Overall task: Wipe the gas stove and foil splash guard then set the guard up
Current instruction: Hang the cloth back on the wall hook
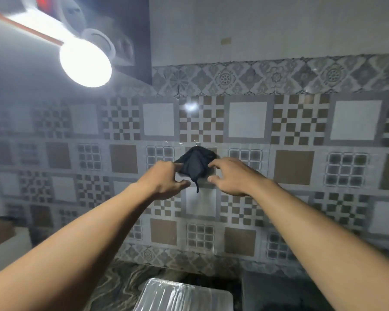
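A dark cloth (195,163) hangs against the patterned tile wall from a small hook (197,143), with a thin string dangling below it. My left hand (164,181) pinches the cloth's left edge with its fingertips. My right hand (231,176) touches the cloth's right edge, fingers spread. The folded foil splash guard (182,296) lies flat on the marbled counter at the bottom centre. The gas stove is not clearly in view; a dark block (279,292) sits at the bottom right.
A bright lit bulb (85,63) glares at the upper left under a dark cabinet with white round fittings. A pale box-like object (7,245) stands at the far left. The marbled counter (119,286) runs along the wall's base.
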Tool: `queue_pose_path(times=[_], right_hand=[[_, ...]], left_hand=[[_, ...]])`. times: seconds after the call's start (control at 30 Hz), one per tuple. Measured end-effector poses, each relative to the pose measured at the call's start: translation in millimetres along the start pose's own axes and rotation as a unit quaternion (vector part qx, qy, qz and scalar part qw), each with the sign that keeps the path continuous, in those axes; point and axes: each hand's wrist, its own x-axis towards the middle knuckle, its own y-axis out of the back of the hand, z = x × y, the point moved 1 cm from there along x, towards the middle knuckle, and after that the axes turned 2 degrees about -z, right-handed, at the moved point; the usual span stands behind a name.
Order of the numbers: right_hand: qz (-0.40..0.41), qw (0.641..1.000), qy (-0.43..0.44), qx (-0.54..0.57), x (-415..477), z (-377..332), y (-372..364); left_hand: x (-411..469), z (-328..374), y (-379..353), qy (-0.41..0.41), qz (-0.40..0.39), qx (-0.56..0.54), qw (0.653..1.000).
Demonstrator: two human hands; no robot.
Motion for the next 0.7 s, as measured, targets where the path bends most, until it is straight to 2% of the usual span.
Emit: queue_pose_path(times=[0.23,0.37,0.5,0.7], right_hand=[[-0.104,0.994,0.004,-0.039,-68,-67,-6],[-0.149,0.986,0.053,-0.055,-82,-93,-23],[-0.177,0.977,0.109,-0.037,-87,-105,-64],[-0.269,0.945,0.187,-0.021,-92,-109,-149]], left_hand=[[-92,-8,9,0.062,-0.072,0.033,0.995],[-146,-26,8,0.108,-0.090,0.063,0.988],[-203,-46,-17,0.180,-0.110,0.091,0.973],[-275,-58,-81,0.311,-0.150,0.059,0.937]])
